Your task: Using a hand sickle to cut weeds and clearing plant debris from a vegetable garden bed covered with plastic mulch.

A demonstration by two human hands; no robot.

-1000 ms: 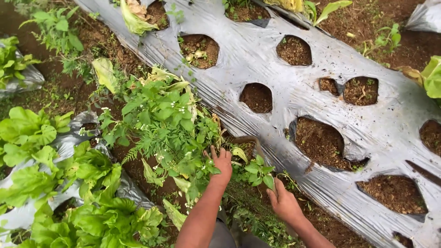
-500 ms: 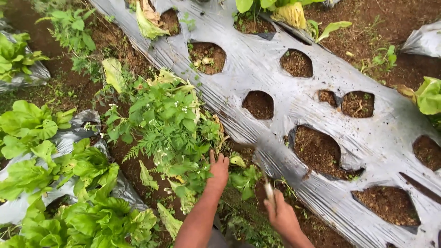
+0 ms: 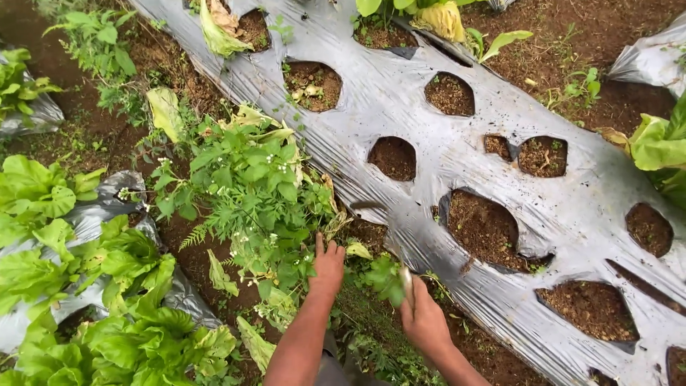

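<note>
My left hand [image 3: 327,269] reaches into a leafy clump of weeds [image 3: 250,193] with small white flowers, growing at the edge of a bed covered in silver plastic mulch [image 3: 400,107]. Its fingers are curled among the stems at the base of the clump. My right hand [image 3: 423,322] is just to the right, shut on the pale handle of a sickle-like tool [image 3: 406,280]. The tool's thin dark blade [image 3: 366,205] curves toward the foot of the weeds. A small green seedling [image 3: 386,275] lies between my hands.
The mulch has several round holes with bare soil [image 3: 486,229]. Leafy green lettuce plants [image 3: 64,257] grow on the left over another sheet of plastic. More lettuce [image 3: 661,143] is at the right edge. Cut leaves [image 3: 218,32] lie at the top.
My right hand has shifted left toward the weeds, and the tool's handle now shows in it. My left hand's spread fingers have curled into the weed clump.
</note>
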